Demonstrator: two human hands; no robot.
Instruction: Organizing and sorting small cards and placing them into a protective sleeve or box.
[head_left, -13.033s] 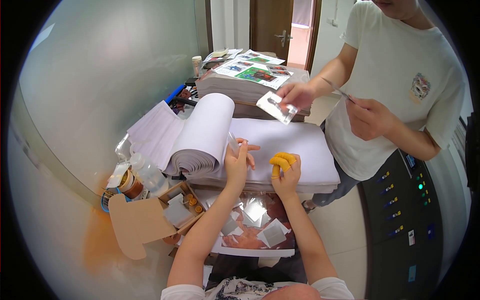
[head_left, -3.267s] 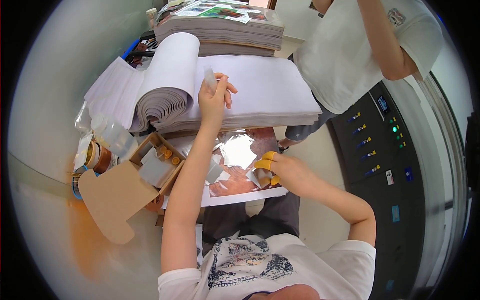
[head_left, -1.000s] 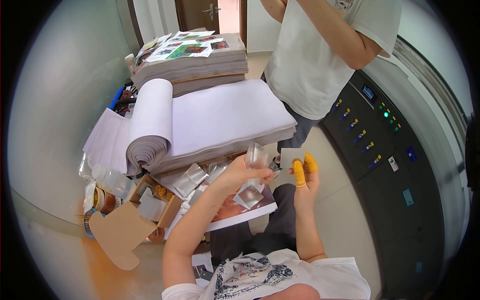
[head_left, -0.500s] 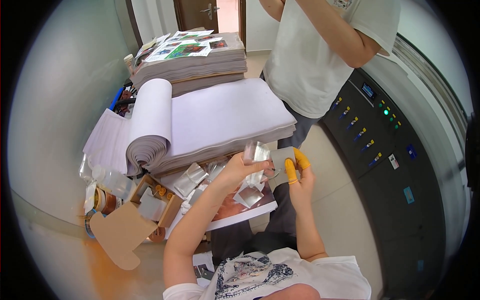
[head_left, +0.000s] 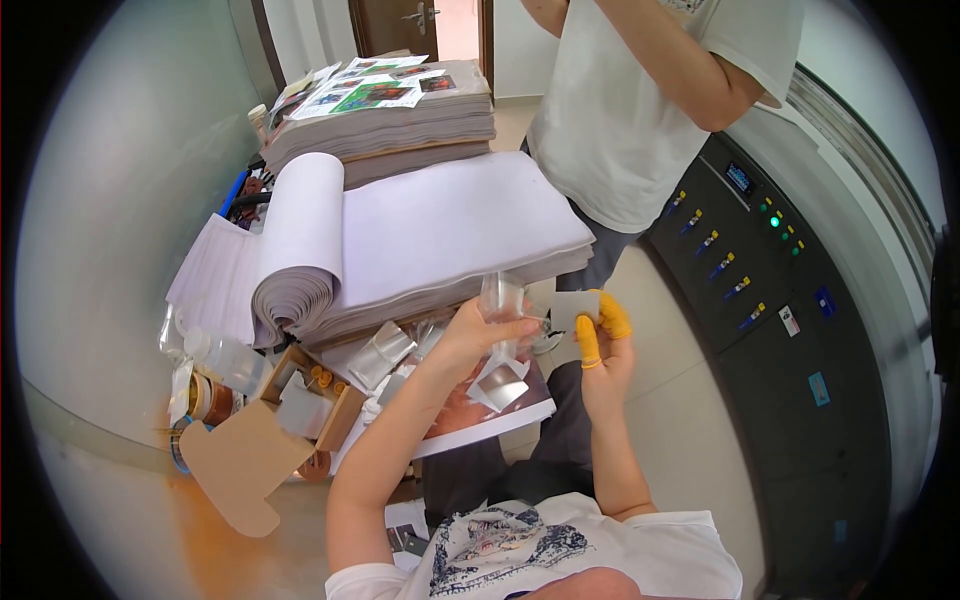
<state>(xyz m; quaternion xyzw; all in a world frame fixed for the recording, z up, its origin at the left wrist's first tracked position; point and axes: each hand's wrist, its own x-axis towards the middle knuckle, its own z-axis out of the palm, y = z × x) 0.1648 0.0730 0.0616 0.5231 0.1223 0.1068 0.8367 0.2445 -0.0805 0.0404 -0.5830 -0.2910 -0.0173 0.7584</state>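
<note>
My left hand point(head_left: 480, 335) is closed on a clear plastic pouch point(head_left: 502, 292), pinched between thumb and fingers and held upright. Just to its right, my right hand point(head_left: 606, 362), with yellow finger cots on its fingers, grips a small flat grey square sheet point(head_left: 570, 304) by its right edge. The pouch and the sheet are apart. Beneath my left hand, a shiny silvery square point(head_left: 503, 386) with white edges lies on a reddish-brown printed board point(head_left: 468, 408). Clear packets point(head_left: 384, 354) lie left of my left forearm.
Beyond my hands stands a thick paper stack point(head_left: 455, 215) with a rolled end point(head_left: 300, 225). At left are an open cardboard box point(head_left: 340, 415), its flap point(head_left: 238, 465) and a translucent bottle point(head_left: 235, 362). Another person point(head_left: 620, 120) stands ahead, near a dark control cabinet point(head_left: 770, 350).
The grey sheet has shifted slightly right with my right hand, and more of its face shows. My left hand and the pouch have moved slightly left and up.
</note>
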